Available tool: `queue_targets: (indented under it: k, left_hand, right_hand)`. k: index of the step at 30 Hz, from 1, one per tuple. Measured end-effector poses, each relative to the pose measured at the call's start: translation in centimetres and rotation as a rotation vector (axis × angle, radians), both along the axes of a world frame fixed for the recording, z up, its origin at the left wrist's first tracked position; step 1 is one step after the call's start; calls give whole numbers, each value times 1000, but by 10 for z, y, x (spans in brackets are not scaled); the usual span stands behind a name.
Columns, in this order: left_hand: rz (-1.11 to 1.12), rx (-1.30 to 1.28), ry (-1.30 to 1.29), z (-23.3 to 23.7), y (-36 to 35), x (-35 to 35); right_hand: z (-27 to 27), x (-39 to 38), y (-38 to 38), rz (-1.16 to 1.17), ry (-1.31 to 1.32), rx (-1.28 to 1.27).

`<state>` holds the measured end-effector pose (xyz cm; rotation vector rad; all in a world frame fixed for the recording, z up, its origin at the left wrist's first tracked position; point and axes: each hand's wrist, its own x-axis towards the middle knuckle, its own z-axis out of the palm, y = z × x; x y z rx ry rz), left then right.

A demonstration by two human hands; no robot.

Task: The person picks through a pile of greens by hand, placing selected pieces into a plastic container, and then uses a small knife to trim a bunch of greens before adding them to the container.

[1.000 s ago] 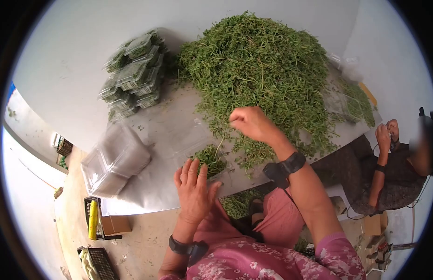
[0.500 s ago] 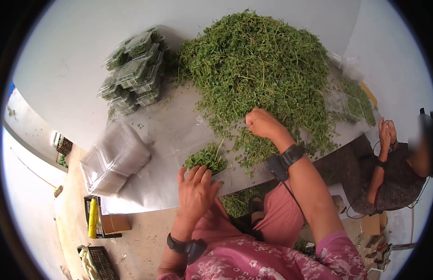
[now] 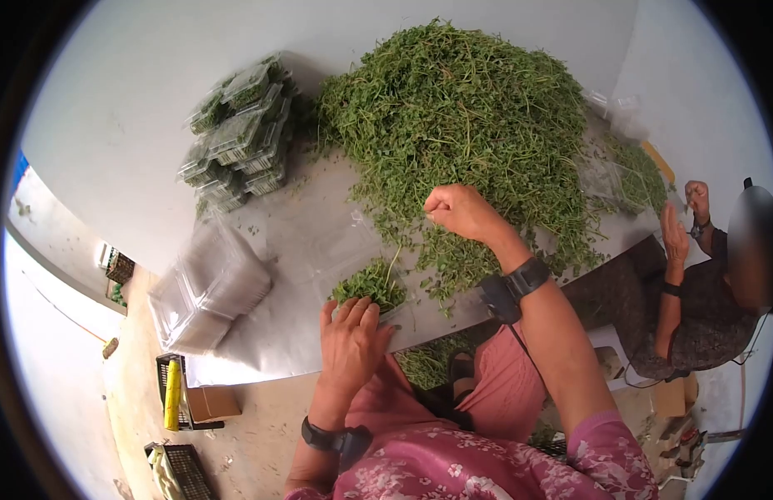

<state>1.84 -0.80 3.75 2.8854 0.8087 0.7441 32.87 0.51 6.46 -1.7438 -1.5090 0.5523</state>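
The right grip, the right hand, is curled with its fingers together above the near edge of the big heap of greens; whether a stem is pinched inside cannot be told. The left grip, the left hand, has its fingers bent over the near edge of a small clump of greens, thumb apart from them; the fingertips are hidden, so whether they press or clamp cannot be told.

Taking 12 o'clock as away from the person, the clump lies just past 12 from the left hand, in an open clear container near the desk's front edge. The right hand is between 1 and 2 o'clock from the clump, with the heap at its own 12.

The step in hand seems to be portioning: the left hand steadies the clump while the right works at the heap. The next move likely calls for a small addition or picking-over, then stray stems tucked inside the rim.

Farther out, a stack of empty containers stands at 9 o'clock from the clump and a stack of filled containers toward 11. A co-worker's raised hands are well apart, at 3 o'clock from the right hand.
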Motion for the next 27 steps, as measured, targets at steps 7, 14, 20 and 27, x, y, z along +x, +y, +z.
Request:
queue_targets:
  k: [7, 14, 20, 27]
  left_hand:
    - [0, 14, -9, -2, 0, 1]
    - [-8, 14, -22, -1, 0, 1]
    - [-14, 32, -9, -2, 0, 1]
    - [-25, 54, -51, -5, 0, -1]
  right_hand:
    - [13, -13, 1, 132, 295, -9]
    - [35, -62, -7, 330, 357, 64]
    - [-1, -48, 0, 280, -73, 125]
    - [4, -52, 0, 315, -141, -108]
